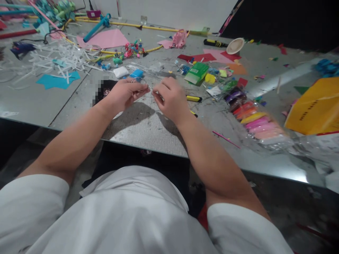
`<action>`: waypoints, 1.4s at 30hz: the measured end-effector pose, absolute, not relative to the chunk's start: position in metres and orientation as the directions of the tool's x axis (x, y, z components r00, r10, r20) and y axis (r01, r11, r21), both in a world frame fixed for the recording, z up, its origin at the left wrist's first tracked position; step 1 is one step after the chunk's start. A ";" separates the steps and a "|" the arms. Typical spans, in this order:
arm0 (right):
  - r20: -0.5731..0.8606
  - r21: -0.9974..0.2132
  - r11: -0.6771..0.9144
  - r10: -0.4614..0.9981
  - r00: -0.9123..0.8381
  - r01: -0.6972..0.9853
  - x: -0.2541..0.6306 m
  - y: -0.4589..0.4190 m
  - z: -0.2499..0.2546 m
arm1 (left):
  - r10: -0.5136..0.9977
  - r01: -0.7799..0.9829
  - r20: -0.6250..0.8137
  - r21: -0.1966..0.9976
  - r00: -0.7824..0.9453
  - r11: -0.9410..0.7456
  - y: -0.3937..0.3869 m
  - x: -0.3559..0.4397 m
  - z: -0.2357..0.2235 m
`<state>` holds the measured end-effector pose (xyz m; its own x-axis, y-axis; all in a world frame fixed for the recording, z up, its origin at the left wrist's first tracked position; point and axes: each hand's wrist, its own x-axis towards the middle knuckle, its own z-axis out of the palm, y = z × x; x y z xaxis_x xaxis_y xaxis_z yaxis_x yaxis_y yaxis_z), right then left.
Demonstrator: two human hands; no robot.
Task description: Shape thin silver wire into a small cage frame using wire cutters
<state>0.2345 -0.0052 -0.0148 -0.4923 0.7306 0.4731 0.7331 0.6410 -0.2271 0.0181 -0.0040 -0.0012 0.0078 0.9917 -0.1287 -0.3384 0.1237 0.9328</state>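
Both of my hands are raised just above a grey table [148,127] and meet at the fingertips. My left hand [124,94] is closed in a pinch on a thin silvery wire [141,82] that loops above its fingers. My right hand [171,98] is curled and pinches the other end of the same wire near its thumb. Behind the hands lie a clear plastic wrapper [148,70], a blue clay lump [137,73] and a white lump [120,71].
A clear pack of coloured clay sticks [251,118] lies at the right beside a yellow box [316,106]. A green box [196,72], a yellow-black cutter [194,98], a pink stick [226,138], paper scraps, white strips [60,58] and a paper cup [235,45] litter the table.
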 end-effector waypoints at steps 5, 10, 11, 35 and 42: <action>0.470 -0.234 0.648 0.728 -0.500 0.725 0.234 -0.006 -0.015 | 0.993 -0.398 -0.117 0.910 0.022 0.116 0.000 0.019 -0.004; 0.475 -0.293 0.652 0.734 -0.485 0.699 0.238 -0.005 -0.014 | 0.987 -0.379 -0.150 0.912 0.050 0.157 0.004 0.014 -0.003; 0.483 -0.300 0.658 0.729 -0.484 0.691 0.238 -0.004 -0.015 | 0.985 -0.364 -0.161 0.916 0.054 0.170 0.003 0.013 -0.002; 0.645 -0.281 0.713 0.636 -0.425 0.642 0.265 0.011 -0.015 | 0.957 -0.255 -0.252 0.925 0.144 0.282 0.003 0.004 0.004; 0.619 -0.398 0.686 0.691 -0.374 0.609 0.271 0.007 -0.008 | 0.942 -0.218 -0.265 0.926 0.206 0.308 -0.003 0.003 0.006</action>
